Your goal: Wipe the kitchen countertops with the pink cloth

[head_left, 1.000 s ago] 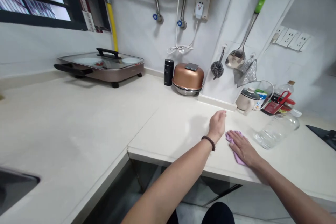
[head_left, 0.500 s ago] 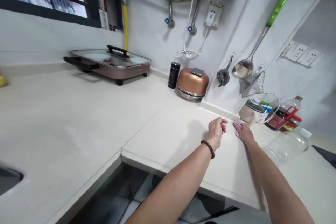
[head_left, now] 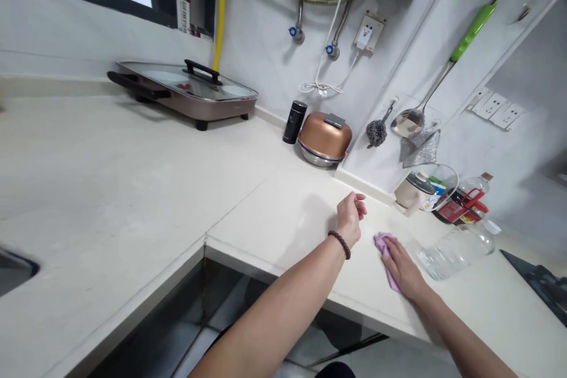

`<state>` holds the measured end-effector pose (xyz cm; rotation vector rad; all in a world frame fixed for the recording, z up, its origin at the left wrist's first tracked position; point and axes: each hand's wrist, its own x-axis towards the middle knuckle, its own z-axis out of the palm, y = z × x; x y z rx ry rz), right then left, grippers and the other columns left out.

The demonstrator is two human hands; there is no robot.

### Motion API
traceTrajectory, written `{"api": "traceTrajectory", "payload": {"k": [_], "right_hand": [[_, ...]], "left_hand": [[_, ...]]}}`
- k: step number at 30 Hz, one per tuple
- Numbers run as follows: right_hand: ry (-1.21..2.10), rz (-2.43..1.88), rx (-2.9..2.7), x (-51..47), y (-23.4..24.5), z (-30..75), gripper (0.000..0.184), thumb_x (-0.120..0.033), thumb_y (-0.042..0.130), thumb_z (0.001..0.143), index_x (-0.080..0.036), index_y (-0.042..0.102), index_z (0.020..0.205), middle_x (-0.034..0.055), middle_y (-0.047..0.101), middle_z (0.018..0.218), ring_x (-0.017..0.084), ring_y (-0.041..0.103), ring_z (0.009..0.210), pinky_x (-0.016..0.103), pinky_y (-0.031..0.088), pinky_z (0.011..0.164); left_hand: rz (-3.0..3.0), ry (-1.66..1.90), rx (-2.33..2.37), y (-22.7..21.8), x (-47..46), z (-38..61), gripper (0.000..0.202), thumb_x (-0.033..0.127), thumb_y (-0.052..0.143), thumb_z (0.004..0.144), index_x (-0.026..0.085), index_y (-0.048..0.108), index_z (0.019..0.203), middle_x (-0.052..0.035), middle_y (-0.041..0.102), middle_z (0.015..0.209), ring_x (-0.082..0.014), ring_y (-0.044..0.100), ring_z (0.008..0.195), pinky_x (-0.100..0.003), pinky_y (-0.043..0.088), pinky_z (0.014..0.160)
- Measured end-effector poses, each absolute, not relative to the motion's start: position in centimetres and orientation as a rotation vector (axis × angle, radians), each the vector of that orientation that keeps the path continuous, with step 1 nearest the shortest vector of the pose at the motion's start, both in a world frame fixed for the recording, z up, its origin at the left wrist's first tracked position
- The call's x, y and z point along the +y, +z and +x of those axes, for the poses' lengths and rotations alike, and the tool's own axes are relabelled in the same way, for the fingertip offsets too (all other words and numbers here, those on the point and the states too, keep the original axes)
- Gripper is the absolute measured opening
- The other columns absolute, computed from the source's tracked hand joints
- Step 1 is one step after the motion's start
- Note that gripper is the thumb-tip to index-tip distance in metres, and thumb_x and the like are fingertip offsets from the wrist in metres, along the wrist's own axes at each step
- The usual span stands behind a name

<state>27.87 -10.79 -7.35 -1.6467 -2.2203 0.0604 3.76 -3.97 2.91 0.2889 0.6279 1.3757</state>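
My right hand (head_left: 401,267) lies flat on a small purple cloth (head_left: 381,244), pressing it onto the white countertop (head_left: 283,218) near its front edge. The fingers are stretched over the cloth. My left hand (head_left: 349,217), with a dark bead bracelet at the wrist, hovers just left of it, fingers loosely curled and holding nothing. A clear plastic bottle (head_left: 456,246) lies on its side just right of the cloth.
A copper-coloured pot (head_left: 325,137) and a black tumbler (head_left: 295,122) stand in the corner. An electric grill pan (head_left: 188,93) sits at the back left. Small jars and a sauce bottle (head_left: 460,204) cluster by the wall. A ladle (head_left: 416,115) and scourer (head_left: 376,132) hang above. A sink edge (head_left: 13,269) shows at far left.
My right hand has pulled the purple cloth back from near the wall towards the counter's front edge. My left hand has curled its fingers and stayed about where it was.
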Motion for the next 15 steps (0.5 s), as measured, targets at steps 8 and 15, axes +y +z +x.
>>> {"api": "traceTrajectory", "payload": {"k": [8, 15], "right_hand": [[0.073, -1.715, -2.342, -12.1, -7.4, 25.2, 0.064, -0.057, 0.032, 0.108, -0.021, 0.044, 0.16, 0.0117, 0.036, 0.167, 0.029, 0.028, 0.156, 0.052, 0.024, 0.129], [-0.008, -1.735, -2.328, 1.0, -6.3, 23.6, 0.057, -0.046, 0.034, 0.107, -0.016, 0.049, 0.154, 0.0157, 0.046, 0.159, 0.027, 0.037, 0.151, 0.048, 0.031, 0.126]], "left_hand": [[0.046, 1.294, 0.45, 3.1, -5.4, 3.5, 0.016, 0.026, 0.056, 0.09, 0.017, 0.055, 0.077, 0.0062, 0.046, 0.053, -0.0066, 0.04, 0.044, -0.021, 0.025, 0.049], [0.058, 1.303, 0.377, 2.6, -5.3, 3.5, 0.02, 0.03, 0.061, 0.09, 0.018, 0.054, 0.075, 0.0054, 0.045, 0.053, -0.0081, 0.042, 0.046, -0.021, 0.029, 0.049]]}}
